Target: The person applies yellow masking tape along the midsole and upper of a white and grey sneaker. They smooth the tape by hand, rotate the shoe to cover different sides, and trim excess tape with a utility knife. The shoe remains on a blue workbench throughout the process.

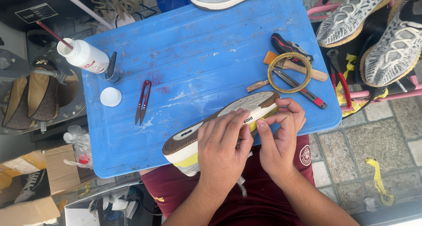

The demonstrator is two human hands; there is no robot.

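A sneaker point(193, 136) lies sole-up across my lap and the near edge of a blue table point(198, 54). Its sole is brown and white, with a yellow strip along the side. My left hand point(222, 149) covers the middle of the shoe and grips it. My right hand point(281, 136) pinches the yellow strip and sole edge near the toe end with thumb and fingers.
On the table lie red thread snips point(143, 101), a white lid point(110, 96), a white bottle point(84, 55), a tape ring point(290, 72), a utility knife point(303, 89), a brush and a red-handled tool. Other sneakers point(387, 37) rest on a pink rack at right.
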